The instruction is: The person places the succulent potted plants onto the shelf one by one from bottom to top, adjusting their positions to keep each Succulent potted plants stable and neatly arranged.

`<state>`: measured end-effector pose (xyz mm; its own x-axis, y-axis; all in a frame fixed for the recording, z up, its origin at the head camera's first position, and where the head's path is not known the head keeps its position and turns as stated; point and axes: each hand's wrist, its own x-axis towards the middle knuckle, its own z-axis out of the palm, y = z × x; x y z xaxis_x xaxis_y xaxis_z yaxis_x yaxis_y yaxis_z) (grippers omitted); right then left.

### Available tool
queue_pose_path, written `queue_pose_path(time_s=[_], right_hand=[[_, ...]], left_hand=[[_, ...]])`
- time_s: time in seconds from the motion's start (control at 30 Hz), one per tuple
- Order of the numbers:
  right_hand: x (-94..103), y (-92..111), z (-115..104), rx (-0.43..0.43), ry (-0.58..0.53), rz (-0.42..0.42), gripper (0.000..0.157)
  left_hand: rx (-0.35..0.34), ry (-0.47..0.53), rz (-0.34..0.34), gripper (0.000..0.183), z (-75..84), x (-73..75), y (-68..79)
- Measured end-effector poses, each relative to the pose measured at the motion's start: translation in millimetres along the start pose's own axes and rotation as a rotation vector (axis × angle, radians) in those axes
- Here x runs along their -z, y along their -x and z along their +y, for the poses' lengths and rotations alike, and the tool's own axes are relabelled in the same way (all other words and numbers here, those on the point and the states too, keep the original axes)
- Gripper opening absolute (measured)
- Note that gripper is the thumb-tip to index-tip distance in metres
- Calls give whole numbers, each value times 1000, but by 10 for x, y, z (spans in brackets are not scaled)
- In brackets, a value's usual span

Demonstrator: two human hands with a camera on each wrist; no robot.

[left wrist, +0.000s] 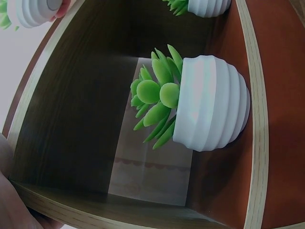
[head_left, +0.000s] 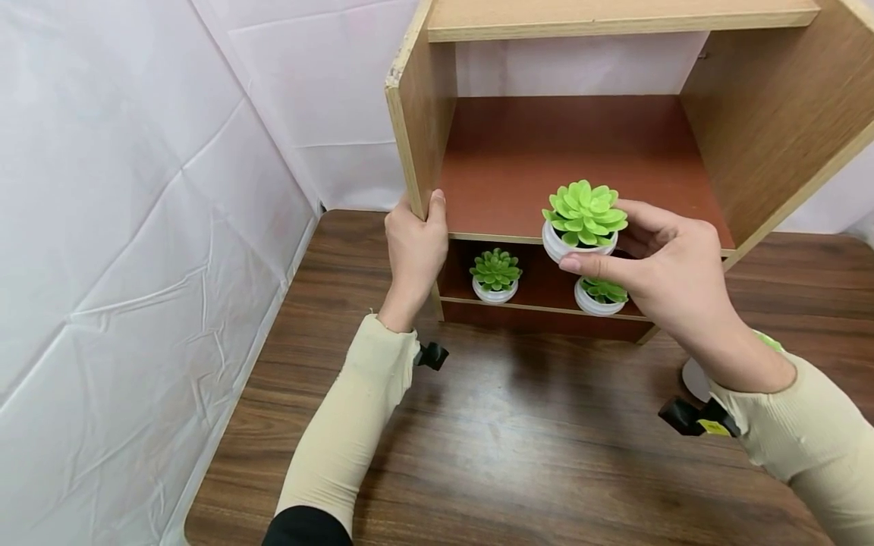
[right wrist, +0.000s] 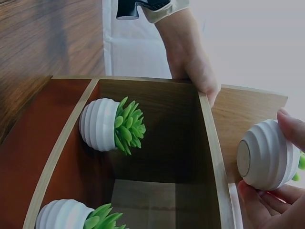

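In the head view my right hand (head_left: 686,277) pinches the white ribbed pot of a light green artificial succulent (head_left: 585,216) between thumb and fingers. The plant is upright, in front of the wooden shelf unit's (head_left: 567,144) middle board. Its pot's round underside shows in the right wrist view. My left hand (head_left: 415,246) grips the unit's left side panel (head_left: 419,114), thumb on the inner side. In the bottom compartment stand two darker green potted succulents, one at left (head_left: 495,274) and one at right (head_left: 601,294), partly hidden by my right hand.
The unit stands on a dark wood-grain table (head_left: 478,440). White sheeting (head_left: 136,189) hangs at left and behind. Partly hidden by my right wrist, another white pot (head_left: 695,379) with a bit of green stands on the table. An upper board (head_left: 614,19) spans the unit above.
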<state>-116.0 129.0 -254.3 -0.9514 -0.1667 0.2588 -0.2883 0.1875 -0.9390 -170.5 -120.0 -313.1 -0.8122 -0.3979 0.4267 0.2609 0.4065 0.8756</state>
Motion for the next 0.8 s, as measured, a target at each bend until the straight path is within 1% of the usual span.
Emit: queue_pose_path(time_s=[0.27, 0.4, 0.53, 0.8], right_hand=[[-35, -61, 2, -10, 17, 11, 58], [-50, -94, 10, 14, 27, 16, 58], [-61, -133, 2, 28, 64, 20, 59], [-96, -188, -33, -8, 85, 15, 58]], left_hand=[[-8, -11, 10, 28, -2, 5, 7], [-11, -10, 6, 28, -2, 2, 5], [-14, -5, 7, 28, -1, 0, 7], [-18, 0, 9, 29, -4, -1, 1]])
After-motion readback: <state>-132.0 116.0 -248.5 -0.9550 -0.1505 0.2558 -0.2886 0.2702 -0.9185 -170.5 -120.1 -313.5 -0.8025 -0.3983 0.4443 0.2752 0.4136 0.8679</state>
